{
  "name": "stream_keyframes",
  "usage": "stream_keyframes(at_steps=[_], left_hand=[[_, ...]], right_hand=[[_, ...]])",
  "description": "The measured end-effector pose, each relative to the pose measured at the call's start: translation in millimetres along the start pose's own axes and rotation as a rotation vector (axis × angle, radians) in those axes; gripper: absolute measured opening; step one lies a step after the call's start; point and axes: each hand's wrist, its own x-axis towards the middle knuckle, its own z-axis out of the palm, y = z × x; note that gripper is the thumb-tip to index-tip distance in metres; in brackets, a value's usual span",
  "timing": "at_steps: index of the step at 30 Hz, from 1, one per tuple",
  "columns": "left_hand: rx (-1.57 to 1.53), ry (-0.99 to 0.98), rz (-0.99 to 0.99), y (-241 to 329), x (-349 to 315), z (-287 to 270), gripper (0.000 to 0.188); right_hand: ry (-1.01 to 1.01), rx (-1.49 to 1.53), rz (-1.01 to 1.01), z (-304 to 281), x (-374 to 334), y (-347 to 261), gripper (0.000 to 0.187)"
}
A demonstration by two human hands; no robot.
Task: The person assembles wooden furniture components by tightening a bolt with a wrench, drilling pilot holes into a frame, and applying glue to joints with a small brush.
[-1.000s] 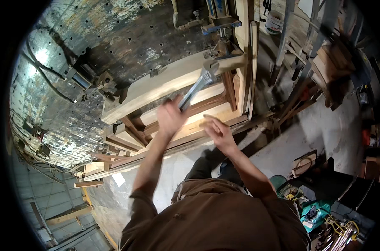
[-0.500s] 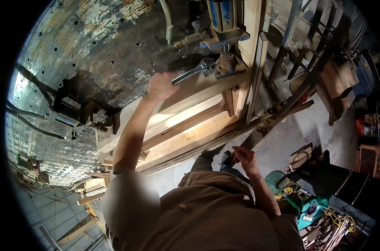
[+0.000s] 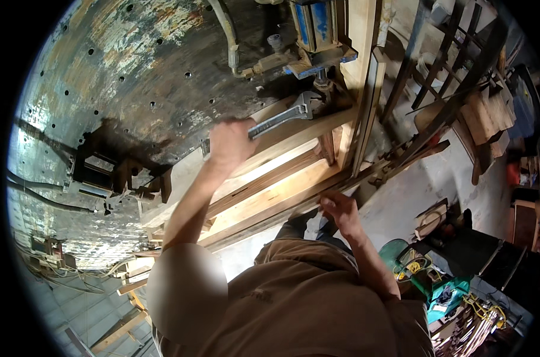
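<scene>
My left hand is wrapped around the handle of a steel adjustable wrench. The wrench slants up to the right above the top rail of a wooden frame, its jaw close to the foot of a blue pneumatic cylinder. Whether the jaw touches that foot I cannot tell. Lower and to the right, my right hand hovers in front of my body near the frame's near edge, fingers curled in, with nothing visible in them.
A dark, paint-worn steel plate with holes fills the upper left. An air hose runs to brass fittings beside the cylinder. At left, a black clamp bracket sits on the plate. Metal bars and wood pieces lie at right.
The wrench has come away from the cylinder's foot toward me, turning to show its jaw. My left hand has moved slightly right and nearer. My right hand has risen a little, its fingers curling in.
</scene>
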Motion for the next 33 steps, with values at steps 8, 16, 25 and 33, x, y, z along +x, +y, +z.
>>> stream_keyframes(at_steps=[8, 16, 25, 33], left_hand=[[-0.319, 0.338, -0.041, 66, -96, 38, 0.016], [-0.819, 0.112, -0.133, 86, -149, 66, 0.024], [-0.869, 0.120, -0.227, 85, -163, 74, 0.019], [-0.892, 0.090, -0.205, 78, -167, 76, 0.018]], right_hand=[[0.007, 0.900, -0.382, 63, 55, -92, 0.040], [0.020, 0.862, -0.383, 82, 44, -97, 0.022], [0.013, 0.972, -0.269, 90, 33, -96, 0.022], [0.051, 0.861, -0.167, 97, 29, -96, 0.029]])
